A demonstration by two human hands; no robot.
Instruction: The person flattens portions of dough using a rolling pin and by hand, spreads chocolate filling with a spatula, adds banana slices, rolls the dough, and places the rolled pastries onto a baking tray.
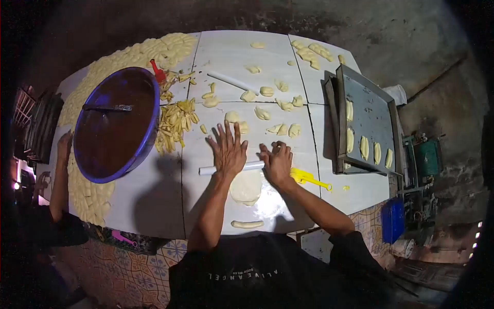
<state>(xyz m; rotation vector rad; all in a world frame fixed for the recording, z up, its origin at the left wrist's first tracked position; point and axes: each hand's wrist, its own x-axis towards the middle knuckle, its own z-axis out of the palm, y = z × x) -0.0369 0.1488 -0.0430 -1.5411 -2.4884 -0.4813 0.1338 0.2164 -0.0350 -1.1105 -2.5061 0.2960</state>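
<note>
The left hand lay open, palm down, across the white rolling pin, its fingers spread apart and pointing toward the far side of the tabletop. The right hand was over the pin's other end, its fingers bent and partly curled; whether they closed around the pin could not be told. The pin lay crosswise beneath both hands, along the far edge of a flattened round of dough, which sat between the forearms. A narrow dough roll lay apart from it, near the person's black shirt.

Just beyond the left fingertips were small dough lumps, with more scattered farther off around a second white rod. A yellow tool lay just beside the right hand, on its right. Farther right, a metal tray held several long dough pieces. To the left, a pile of cut yellow strips lay beside a large blue-rimmed basin, which had a brush in it. Another person's hand was near the basin's left side.
</note>
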